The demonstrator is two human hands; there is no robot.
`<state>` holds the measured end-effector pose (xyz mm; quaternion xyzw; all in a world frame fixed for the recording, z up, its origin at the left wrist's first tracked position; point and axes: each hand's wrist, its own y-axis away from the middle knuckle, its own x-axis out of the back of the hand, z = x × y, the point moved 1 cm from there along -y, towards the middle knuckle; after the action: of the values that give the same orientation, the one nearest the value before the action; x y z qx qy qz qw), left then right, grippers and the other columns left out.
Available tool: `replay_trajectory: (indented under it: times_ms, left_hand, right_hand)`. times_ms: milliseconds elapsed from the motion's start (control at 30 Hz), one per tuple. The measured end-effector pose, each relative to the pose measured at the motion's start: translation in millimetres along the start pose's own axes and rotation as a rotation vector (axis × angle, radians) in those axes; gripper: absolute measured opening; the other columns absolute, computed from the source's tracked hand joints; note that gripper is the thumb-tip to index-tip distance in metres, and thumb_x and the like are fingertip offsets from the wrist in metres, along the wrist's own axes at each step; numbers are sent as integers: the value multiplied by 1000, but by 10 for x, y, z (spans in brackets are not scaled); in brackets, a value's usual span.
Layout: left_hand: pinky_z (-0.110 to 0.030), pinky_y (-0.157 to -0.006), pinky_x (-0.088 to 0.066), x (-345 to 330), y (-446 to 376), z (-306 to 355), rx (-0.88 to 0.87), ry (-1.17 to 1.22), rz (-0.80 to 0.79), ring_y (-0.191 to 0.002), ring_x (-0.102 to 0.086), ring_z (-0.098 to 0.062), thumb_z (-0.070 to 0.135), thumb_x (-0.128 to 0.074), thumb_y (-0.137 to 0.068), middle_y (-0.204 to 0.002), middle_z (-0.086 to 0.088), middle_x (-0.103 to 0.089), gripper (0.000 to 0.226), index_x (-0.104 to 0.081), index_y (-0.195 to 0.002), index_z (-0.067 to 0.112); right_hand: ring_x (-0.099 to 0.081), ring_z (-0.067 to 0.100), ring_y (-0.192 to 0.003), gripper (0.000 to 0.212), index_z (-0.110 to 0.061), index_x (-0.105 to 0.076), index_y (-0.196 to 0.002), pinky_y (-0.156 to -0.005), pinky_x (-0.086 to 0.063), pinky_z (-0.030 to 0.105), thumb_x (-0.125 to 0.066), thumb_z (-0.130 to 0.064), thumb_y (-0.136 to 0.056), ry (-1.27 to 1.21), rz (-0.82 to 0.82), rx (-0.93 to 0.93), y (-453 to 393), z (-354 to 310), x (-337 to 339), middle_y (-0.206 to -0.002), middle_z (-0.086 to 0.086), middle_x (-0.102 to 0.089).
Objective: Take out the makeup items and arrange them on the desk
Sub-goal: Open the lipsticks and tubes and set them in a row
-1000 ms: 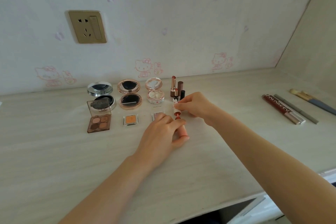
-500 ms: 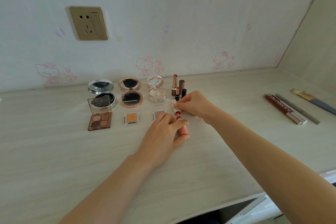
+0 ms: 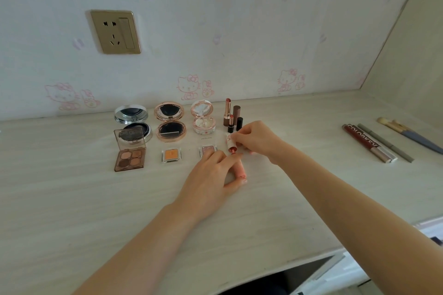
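My right hand (image 3: 255,137) pinches a small pink lipstick (image 3: 230,143) by its upper end, tilted over the desk (image 3: 72,199). Just in front of it my left hand (image 3: 211,177) holds the pink cap (image 3: 240,170) lying on the desk. Along the wall stand three open round compacts: silver (image 3: 132,122), rose-gold (image 3: 169,124) and white (image 3: 203,119). Upright lipsticks (image 3: 230,116) stand beside them. In the row in front lie a brown four-colour eyeshadow palette (image 3: 130,151), an orange single eyeshadow (image 3: 171,154) and a pink one (image 3: 206,149), partly hidden by my left fingers.
At the right of the desk lie a dark red lip-gloss tube (image 3: 369,143), a grey pencil (image 3: 386,142) and brushes (image 3: 410,135). A gold wall socket (image 3: 115,31) is above the compacts. The desk's front edge runs at the lower right, with a dark gap beneath.
Both hands have stayed in nearly the same place. The right hand has raised the pink lipstick slightly away from the cap in my left hand.
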<state>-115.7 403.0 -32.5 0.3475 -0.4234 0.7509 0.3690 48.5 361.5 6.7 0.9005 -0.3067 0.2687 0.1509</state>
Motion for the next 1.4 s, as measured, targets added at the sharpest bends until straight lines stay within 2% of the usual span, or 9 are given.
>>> replay_trajectory:
  times_ms: [133, 300, 400, 500, 633, 833, 1067, 1233, 1400]
  left_hand:
    - [-29, -97, -39, 83, 42, 26, 25, 24, -9, -113, -40, -11, 51, -56, -88, -99, 11, -53, 44, -53, -126, 30]
    - [-20, -79, -39, 193, 40, 96, 45, 58, 39, -98, -40, 2, 43, -59, -89, -91, 21, -49, 21, -61, -109, 35]
    - [-28, -86, -44, 208, -5, 155, 46, 39, 24, -107, -45, -4, 35, -55, -93, -99, 17, -58, 26, -62, -115, 26]
    - [-34, -87, -46, 197, -73, 263, 38, 26, 41, -111, -48, -7, 28, -52, -95, -105, 12, -65, 24, -65, -113, 21]
    - [-33, -80, -47, 136, -202, 472, -10, -38, 103, -106, -51, -11, 21, -53, -93, -96, 8, -68, 19, -68, -105, 17]
    - [-34, -85, -45, -105, -536, 777, -94, -90, 65, -108, -51, -12, 22, -52, -93, -103, 9, -66, 21, -68, -106, 20]
    - [-31, -80, -48, -547, -1065, 1280, -218, -61, -65, -111, -48, -13, 20, -49, -93, -109, 9, -64, 24, -66, -110, 21]
    - [-35, -83, -48, -876, -1440, 1596, -287, -112, -179, -115, -47, -19, 19, -47, -92, -114, 2, -61, 27, -63, -114, 19]
    - [-35, -91, -45, -1177, -1801, 1736, -290, -144, -263, -124, -42, -21, 16, -45, -92, -130, -1, -54, 36, -55, -126, 20]
  right_hand:
    - [-54, 19, -70, 19, -7, -68, -84, -74, -49, 34, -55, -20, -88, 7, 7, 35, 101, 45, 70, -76, 11, -64]
    - [-61, 17, -89, 23, -14, -67, -109, -79, -48, 27, -53, -22, -93, 128, 35, 124, 295, 114, 201, -100, 2, -66]
    - [-59, 16, -107, 28, -14, -64, -119, -87, -44, 23, -52, -24, -95, 304, 75, 188, 434, 198, 308, -117, 0, -64]
    - [-55, 18, -115, 32, -15, -60, -124, -90, -39, 22, -51, -26, -96, 444, 108, 231, 588, 342, 447, -126, -1, -61]
    - [-54, 19, -113, 30, -18, -59, -123, -87, -37, 21, -51, -28, -95, 532, 161, 242, 786, 597, 675, -124, 2, -59]
    - [-53, 18, -115, 28, -19, -60, -121, -95, -40, 25, -52, -27, -95, 570, 225, 213, 1060, 950, 1081, -123, 1, -59]
    - [-52, 17, -118, 28, -19, -61, -121, -94, -36, 21, -53, -26, -95, 602, 339, 140, 1196, 1294, 1595, -125, 0, -59]
    - [-50, 21, -119, 26, -18, -63, -117, -97, -43, 33, -53, -24, -94, 639, 397, 97, 1161, 1501, 1835, -125, 1, -58]
    - [-51, 28, -110, 25, -12, -66, -113, -94, -44, 35, -52, -17, -93, 685, 441, 115, 1062, 1655, 1992, -115, 8, -62]
